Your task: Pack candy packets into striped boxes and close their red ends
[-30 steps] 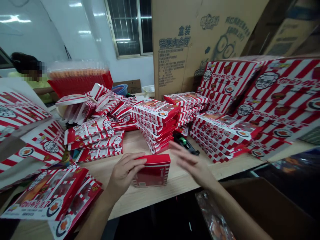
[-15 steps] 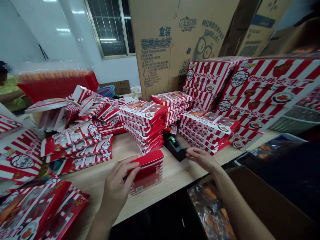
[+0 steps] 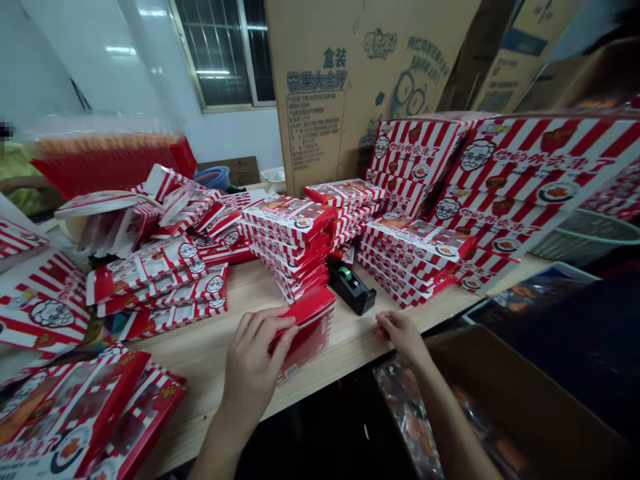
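Observation:
My left hand [image 3: 263,350] is closed on a small red-and-white striped cardboard box [image 3: 313,333], which stands on its narrow side on the table. My thumb and fingers grip its end near the top. My right hand [image 3: 400,330] is pinched shut just in front of a black tape dispenser [image 3: 353,290] with a green-cored roll, apart from it. What the pinch holds, if anything, is too small to make out. A stack of striped window boxes [image 3: 287,243] rises behind the held box. Another stack [image 3: 413,257] stands right of the dispenser.
Flattened striped cartons [image 3: 155,280] lie piled at left, with window boxes [image 3: 75,420] in front. Large striped boxes [image 3: 525,180] are stacked at right. Below the table edge an open cardboard carton [image 3: 520,387] holds wrapped food packs [image 3: 413,417]. A person [image 3: 23,173] is at far left.
My right hand has drawn back from the tape dispenser's front end, toward the table edge, and its fingers have curled in. The left hand still holds the box, which has turned slightly.

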`<control>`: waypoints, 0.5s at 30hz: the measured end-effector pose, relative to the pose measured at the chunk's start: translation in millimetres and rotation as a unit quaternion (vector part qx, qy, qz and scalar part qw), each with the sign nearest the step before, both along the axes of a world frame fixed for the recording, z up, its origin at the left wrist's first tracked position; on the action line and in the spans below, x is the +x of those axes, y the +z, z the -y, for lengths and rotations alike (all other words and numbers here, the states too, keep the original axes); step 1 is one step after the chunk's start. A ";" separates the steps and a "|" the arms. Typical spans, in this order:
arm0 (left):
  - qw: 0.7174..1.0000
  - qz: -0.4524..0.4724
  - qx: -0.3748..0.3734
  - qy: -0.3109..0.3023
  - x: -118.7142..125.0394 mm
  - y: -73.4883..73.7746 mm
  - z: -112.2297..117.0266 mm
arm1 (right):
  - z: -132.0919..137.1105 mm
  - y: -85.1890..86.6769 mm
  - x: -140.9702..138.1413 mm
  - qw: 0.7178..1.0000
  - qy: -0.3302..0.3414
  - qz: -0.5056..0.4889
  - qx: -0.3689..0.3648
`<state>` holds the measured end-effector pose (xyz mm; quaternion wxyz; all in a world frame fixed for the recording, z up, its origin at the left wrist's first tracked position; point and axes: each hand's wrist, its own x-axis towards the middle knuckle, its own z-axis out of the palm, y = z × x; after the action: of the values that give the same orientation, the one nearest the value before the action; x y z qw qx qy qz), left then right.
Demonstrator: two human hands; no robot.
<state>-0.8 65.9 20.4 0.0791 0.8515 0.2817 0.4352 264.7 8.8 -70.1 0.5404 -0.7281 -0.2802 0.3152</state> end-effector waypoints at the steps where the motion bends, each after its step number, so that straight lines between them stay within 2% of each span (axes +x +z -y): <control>1: 1.000 0.003 -0.004 0.001 0.9 -0.7 -0.2 | 8.6 10.9 -16.7 1.000 0.018 -0.009 0.022; 3: 1.000 0.009 -0.007 0.002 2.5 -1.7 -0.3 | 21.0 35.8 -54.9 0.995 0.060 -0.030 0.074; 5: 1.000 0.010 -0.013 0.005 3.1 -1.7 0.4 | 22.8 62.4 -92.2 0.978 0.115 -0.096 0.146; 7: 1.000 0.003 -0.023 0.005 2.0 0.3 1.5 | 14.1 85.3 -120.3 0.969 0.135 -0.134 0.156; 9: 0.999 -0.018 -0.033 -0.007 -0.4 4.1 1.6 | 0.2 99.1 -135.3 0.973 0.109 -0.148 0.142; 12: 0.993 -0.090 -0.052 -0.054 -3.2 11.4 -3.6 | -16.3 97.8 -138.2 0.979 0.089 -0.140 0.118; 15: 0.980 -0.167 -0.079 -0.072 -3.4 17.2 -13.7 | -20.2 71.1 -134.2 0.984 0.086 -0.127 0.088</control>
<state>-4.2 79.6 37.5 0.1293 0.9211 0.2627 0.2565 130.6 29.0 1.0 0.6046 -0.6047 -0.2973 0.4248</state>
